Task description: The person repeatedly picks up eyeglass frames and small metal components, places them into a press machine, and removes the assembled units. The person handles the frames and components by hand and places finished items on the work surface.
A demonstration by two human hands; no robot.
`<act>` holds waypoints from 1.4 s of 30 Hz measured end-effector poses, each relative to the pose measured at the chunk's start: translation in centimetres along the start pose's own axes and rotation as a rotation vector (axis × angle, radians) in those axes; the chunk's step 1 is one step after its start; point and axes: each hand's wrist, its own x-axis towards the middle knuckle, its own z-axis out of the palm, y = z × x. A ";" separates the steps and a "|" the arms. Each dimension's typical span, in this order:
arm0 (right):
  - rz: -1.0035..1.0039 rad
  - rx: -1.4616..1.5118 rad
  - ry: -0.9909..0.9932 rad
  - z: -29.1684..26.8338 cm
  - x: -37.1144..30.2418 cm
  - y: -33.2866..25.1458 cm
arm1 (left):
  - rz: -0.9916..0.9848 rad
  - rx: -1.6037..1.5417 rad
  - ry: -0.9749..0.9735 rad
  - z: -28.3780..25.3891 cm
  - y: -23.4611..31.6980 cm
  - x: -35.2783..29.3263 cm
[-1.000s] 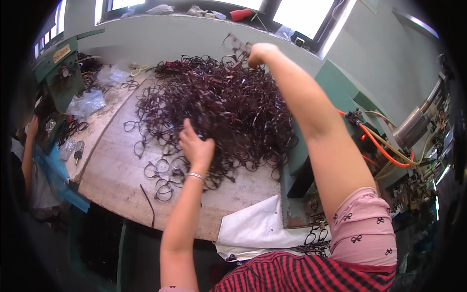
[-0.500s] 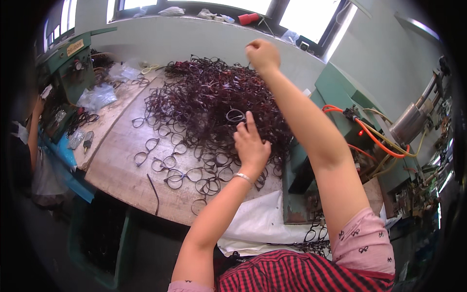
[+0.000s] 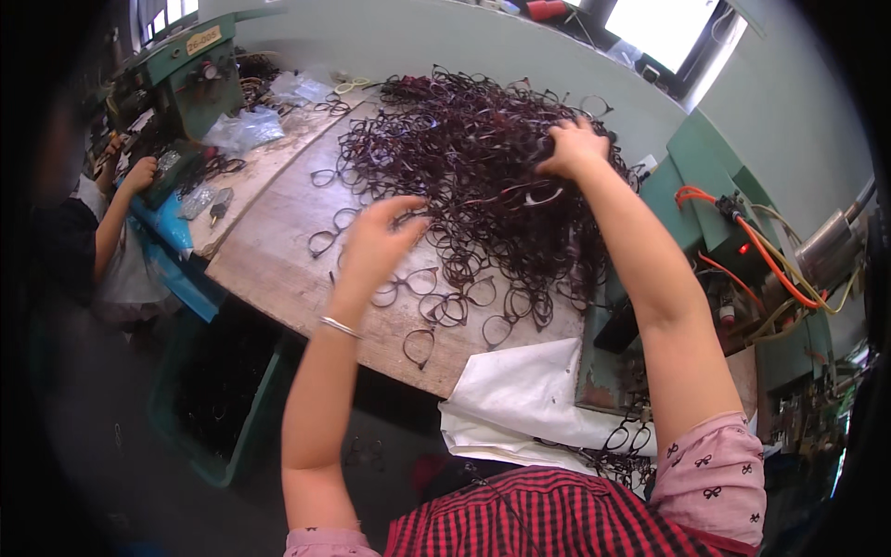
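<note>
A large heap of dark brown and reddish eyeglass frames [image 3: 464, 139] covers the far part of the wooden tabletop [image 3: 269, 251]. My right hand [image 3: 577, 148] rests on the heap's right side, fingers spread, and I see nothing held in it. Over the heap's front left edge is my left hand [image 3: 382, 232], slightly blurred, with a gap between thumb and fingers and nothing clearly held. Loose eyeglass frames [image 3: 444, 308] lie scattered below and beside it. One single frame [image 3: 419, 347] sits close to the table's front edge.
On the right stands a green machine [image 3: 687, 176] with orange hoses [image 3: 775, 255]. White sheeting [image 3: 520, 381] hangs at the front edge. Plastic bags [image 3: 246, 130] lie at left, and a green bin [image 3: 223, 473] stands below. Another person's hand [image 3: 139, 174] is at far left.
My right hand has come down from above onto the heap's right side. My left hand has moved left, off the heap's front middle. The whole view has shifted.
</note>
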 end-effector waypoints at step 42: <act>-0.037 1.141 0.177 17.7 -50.1 18.7 | -0.290 1.370 0.061 3.3 -6.6 1.1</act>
